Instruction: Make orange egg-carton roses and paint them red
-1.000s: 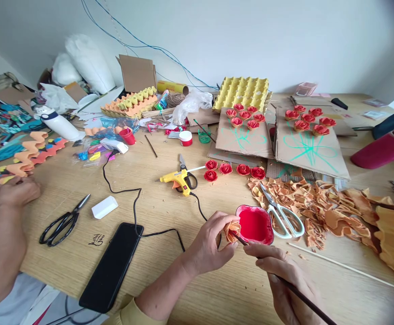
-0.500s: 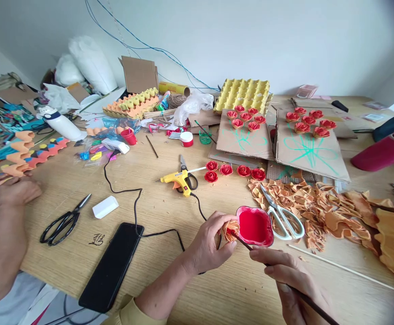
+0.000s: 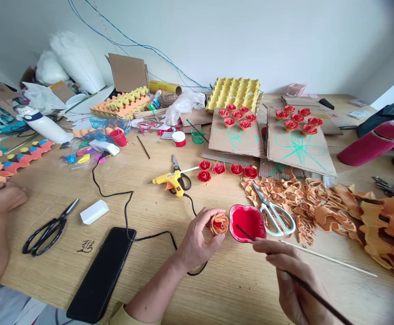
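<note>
Between the thumb and fingers of my left hand (image 3: 200, 241) is an orange egg-carton rose (image 3: 219, 224), with some red on its inner petals. My right hand (image 3: 293, 275) is closed round the dark handle of a paintbrush (image 3: 313, 295). The brush tip is over or in the red paint inside a small scalloped dish (image 3: 231, 225), just right of the rose. Beyond the dish, several red-painted roses (image 3: 219, 168) rest on the table. White-handled scissors (image 3: 274, 214) lie right beside the dish.
A yellow glue gun (image 3: 169, 179) lies on dark scissors, its cord running toward a black phone (image 3: 101, 271). Orange carton scraps (image 3: 294, 198) are heaped at right. Cardboard sheets (image 3: 298, 146) bear red roses. Another person's hand (image 3: 5, 198) is at far left.
The brush tip has moved from the rose to the red paint dish, my right hand moving with it. My left hand still holds the rose, now turned more upward. The view has shifted slightly.
</note>
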